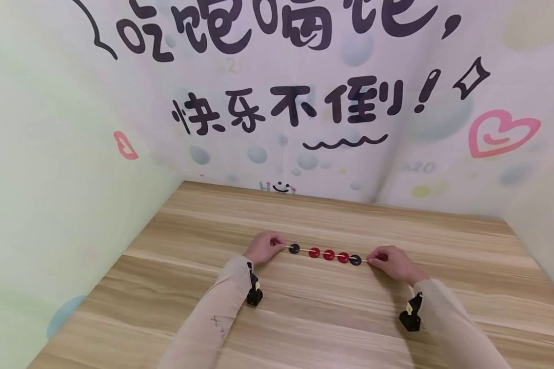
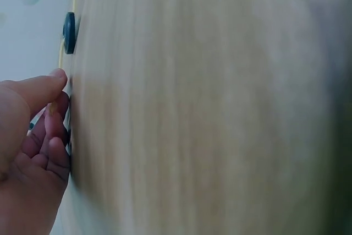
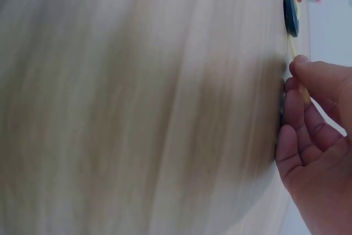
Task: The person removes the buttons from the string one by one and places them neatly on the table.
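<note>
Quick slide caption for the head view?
Left hand and right hand pinch a pale strand carrying three red discs and two dark discs at a wood-grain table.

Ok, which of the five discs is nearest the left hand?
The left-end dark disc; the three red discs and right-end dark disc lie farther along.

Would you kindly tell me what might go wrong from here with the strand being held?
If the left hand or right hand loosens its pinch, that end of the thin yellow strand could drop. Tilting it might also let things slide: the left dark disc sits apart from the red discs, while the right dark disc lies close beside them.
</note>
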Motion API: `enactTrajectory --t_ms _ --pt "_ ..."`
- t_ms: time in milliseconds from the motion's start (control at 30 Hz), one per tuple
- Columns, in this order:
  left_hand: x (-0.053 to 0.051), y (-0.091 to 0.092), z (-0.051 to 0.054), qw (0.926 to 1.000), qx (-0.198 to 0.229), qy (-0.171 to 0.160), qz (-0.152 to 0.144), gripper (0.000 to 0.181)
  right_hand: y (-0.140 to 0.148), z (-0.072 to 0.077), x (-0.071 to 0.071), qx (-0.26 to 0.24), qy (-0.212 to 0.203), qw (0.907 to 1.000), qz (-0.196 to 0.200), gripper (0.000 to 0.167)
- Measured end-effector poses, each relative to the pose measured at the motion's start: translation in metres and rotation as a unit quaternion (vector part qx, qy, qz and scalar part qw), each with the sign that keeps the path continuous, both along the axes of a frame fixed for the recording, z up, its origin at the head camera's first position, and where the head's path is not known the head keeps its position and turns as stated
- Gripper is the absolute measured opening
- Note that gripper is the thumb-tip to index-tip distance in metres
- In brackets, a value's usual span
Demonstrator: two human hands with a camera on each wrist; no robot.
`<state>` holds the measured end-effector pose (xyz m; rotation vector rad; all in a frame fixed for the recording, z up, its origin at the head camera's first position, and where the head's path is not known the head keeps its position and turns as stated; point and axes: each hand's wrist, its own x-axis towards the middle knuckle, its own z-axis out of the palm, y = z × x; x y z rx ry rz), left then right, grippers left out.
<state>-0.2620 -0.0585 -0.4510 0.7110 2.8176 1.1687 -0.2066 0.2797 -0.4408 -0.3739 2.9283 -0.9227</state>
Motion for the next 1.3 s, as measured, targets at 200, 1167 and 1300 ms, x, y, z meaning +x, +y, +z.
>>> enactTrajectory --t_ms 200,1167,1300 --pt "0.002 -0.002 -0.003 0.9994 0.02 -0.009 0.028 0.005 -0.005 0.002 0.001 -0.01 -0.008 0.9999 0.002 0.007" --pt "0.003 0.013 -0.003 0.9993 0.034 -0.012 0.008 0.006 -0.067 0.025 -0.016 -0.063 -0.007 0.9976 0.029 0.011" --pt "0.004 0.013 -0.004 0.9991 0.041 -0.007 0.011 0.006 -0.09 0.024 -0.022 -0.068 -0.017 0.9969 0.036 0.009"
